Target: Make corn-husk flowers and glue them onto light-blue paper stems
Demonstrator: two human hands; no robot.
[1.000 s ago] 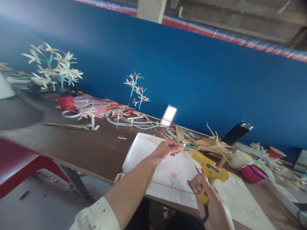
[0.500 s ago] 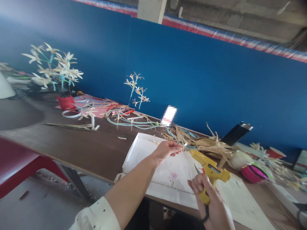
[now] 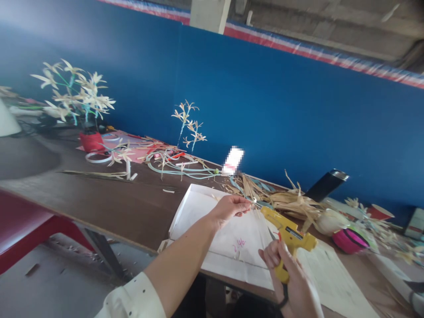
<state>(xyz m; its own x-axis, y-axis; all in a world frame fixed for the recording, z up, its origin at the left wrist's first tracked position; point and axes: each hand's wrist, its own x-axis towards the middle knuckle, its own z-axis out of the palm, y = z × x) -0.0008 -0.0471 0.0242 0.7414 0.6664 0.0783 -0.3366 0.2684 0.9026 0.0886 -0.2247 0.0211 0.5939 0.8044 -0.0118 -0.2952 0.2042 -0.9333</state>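
"Since that pale scrap (image 3: 255, 200) sits right by the nozzle (image 3: 259, 205), what matters?"

"Steadiness, I'd say: the left hand (image 3: 232, 207) pinches it above the white cardboard (image 3: 255, 238), the right hand (image 3: 288, 269) grips the yellow glue gun (image 3: 291, 234); the left should stay clear of the heat."

"And around them?"

"Dry husks (image 3: 286, 199) behind, on the brown counter (image 3: 149, 203); a blue partition (image 3: 281, 110) backs it all."

Blue wall (image 3: 281, 115), topped by a red-white-blue strip (image 3: 298, 47), stands behind brown counter (image 3: 145, 207). Pale pillar (image 3: 209, 15) and grey ceiling (image 3: 321, 28) above. Red chair (image 3: 23, 221) at left. Floor (image 3: 59, 287) littered with scraps (image 3: 32, 270).
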